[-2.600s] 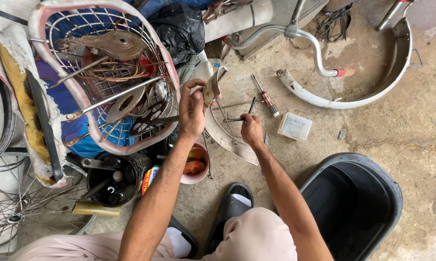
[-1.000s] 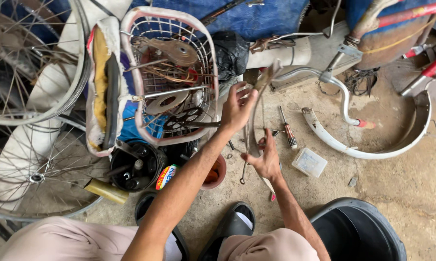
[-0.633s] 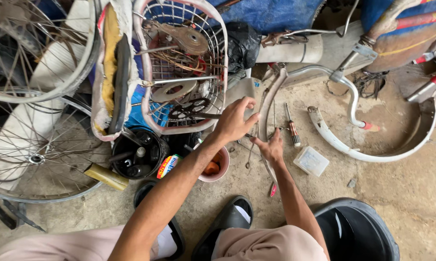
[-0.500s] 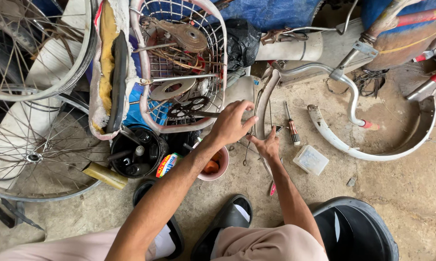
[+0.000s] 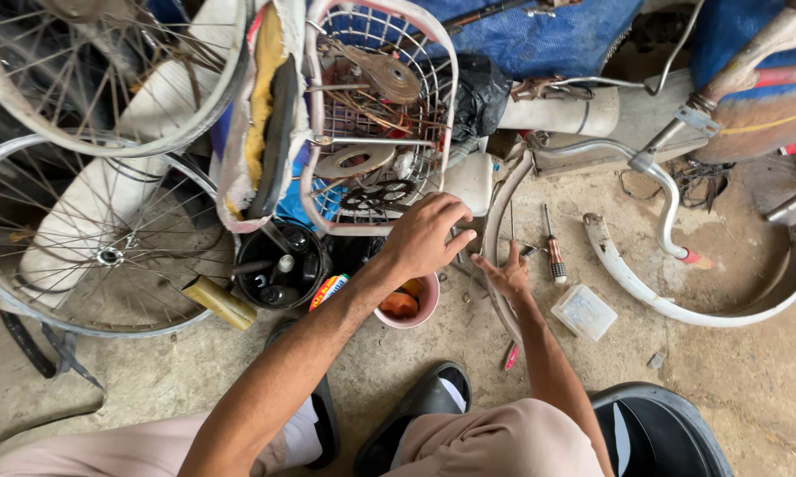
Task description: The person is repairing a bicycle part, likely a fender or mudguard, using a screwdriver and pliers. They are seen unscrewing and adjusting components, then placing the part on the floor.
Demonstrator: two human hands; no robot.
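Note:
My left hand [image 5: 429,234] reaches forward, knuckles up and fingers curled, just below the lower right corner of a pink-rimmed wire basket [image 5: 451,97] that holds sprockets and chainrings. What lies under its fingers is hidden. My right hand [image 5: 506,274] rests with fingers spread on a thin grey curved mudguard strip [image 5: 502,208] lying on the concrete floor. A screwdriver [image 5: 552,252] with a reddish handle lies just right of that hand.
Two spoked bicycle wheels [image 5: 106,256] lean at the left. A black bucket of tools [image 5: 283,265], a pink bowl [image 5: 420,309] and a yellow block [image 5: 221,302] sit near my left arm. To the right are a clear plastic box [image 5: 583,311], a white mudguard [image 5: 680,305], chrome handlebar [image 5: 658,172] and black tub [image 5: 671,433].
My left hand has come down from holding a small metal part up by the mudguard strip to near the floor. My right hand stays low on the strip. The view has shifted right.

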